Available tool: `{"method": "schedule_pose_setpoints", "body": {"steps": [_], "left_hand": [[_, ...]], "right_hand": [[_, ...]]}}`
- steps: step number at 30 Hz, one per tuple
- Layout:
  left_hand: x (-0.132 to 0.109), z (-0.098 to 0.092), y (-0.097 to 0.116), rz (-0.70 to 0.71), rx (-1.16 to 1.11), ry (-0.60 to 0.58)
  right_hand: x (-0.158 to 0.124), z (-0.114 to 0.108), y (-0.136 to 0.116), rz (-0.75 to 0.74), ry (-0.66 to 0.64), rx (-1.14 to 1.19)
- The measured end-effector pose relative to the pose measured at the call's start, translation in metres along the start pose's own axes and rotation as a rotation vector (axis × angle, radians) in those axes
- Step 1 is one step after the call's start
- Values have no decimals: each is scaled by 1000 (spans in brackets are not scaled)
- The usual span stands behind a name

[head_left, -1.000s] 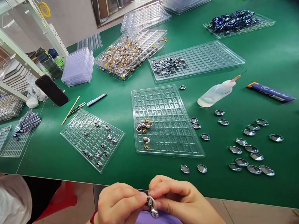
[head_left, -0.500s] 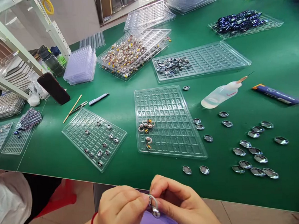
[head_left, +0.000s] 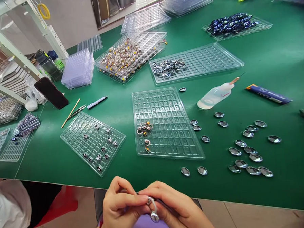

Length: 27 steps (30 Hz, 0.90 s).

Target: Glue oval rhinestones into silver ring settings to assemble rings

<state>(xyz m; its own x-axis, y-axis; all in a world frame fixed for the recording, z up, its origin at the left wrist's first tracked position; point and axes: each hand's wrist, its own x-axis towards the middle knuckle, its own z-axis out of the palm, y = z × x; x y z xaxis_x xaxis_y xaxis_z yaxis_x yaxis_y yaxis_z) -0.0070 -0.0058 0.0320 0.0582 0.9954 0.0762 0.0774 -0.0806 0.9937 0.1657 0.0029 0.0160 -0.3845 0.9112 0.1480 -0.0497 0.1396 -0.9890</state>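
Note:
At the table's front edge, my left hand (head_left: 125, 207) and my right hand (head_left: 173, 203) meet over a small silver part with a white curved lead (head_left: 154, 214). Both sets of fingers pinch it, and its shiny domed end hangs below the fingertips. Straight ahead lies a clear compartment tray (head_left: 167, 123) with a few similar parts (head_left: 145, 128) on its left side. To its left, a smaller clear tray (head_left: 92, 142) carries several dark shiny pieces. Several faceted oval pieces (head_left: 250, 150) are spread on the green table to the right.
A translucent needle-tipped bottle (head_left: 214, 96) and a blue tube (head_left: 268, 94) lie at the right. Behind are a heaped tray of parts (head_left: 131, 57) and another long tray (head_left: 202, 62). A phone (head_left: 51, 93), tweezers (head_left: 76, 111) and pen (head_left: 97, 102) lie left. Someone's clothed leg shows lower left.
My left fingers have lifted and shifted their pinch at the part's upper end, and my right fingers have straightened towards them. The whole scene has slid slightly left in view.

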Motion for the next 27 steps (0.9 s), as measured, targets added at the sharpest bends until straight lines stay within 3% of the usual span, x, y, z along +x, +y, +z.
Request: {"method": "schedule_pose_setpoints", "body": {"steps": [7, 12, 19, 27], "left_hand": [[7, 5, -8, -92, -204, -70], [10, 13, -14, -209, -407, -89], [11, 12, -23, -296, -546, -126], [10, 9, -26, -334, -553, -143]], "right_hand": [[0, -1, -3, -219, 76, -179], [1, -2, -4, -296, 102, -163], [0, -11, -2, -199, 16, -122], [2, -11, 2, -177, 22, -125]]}}
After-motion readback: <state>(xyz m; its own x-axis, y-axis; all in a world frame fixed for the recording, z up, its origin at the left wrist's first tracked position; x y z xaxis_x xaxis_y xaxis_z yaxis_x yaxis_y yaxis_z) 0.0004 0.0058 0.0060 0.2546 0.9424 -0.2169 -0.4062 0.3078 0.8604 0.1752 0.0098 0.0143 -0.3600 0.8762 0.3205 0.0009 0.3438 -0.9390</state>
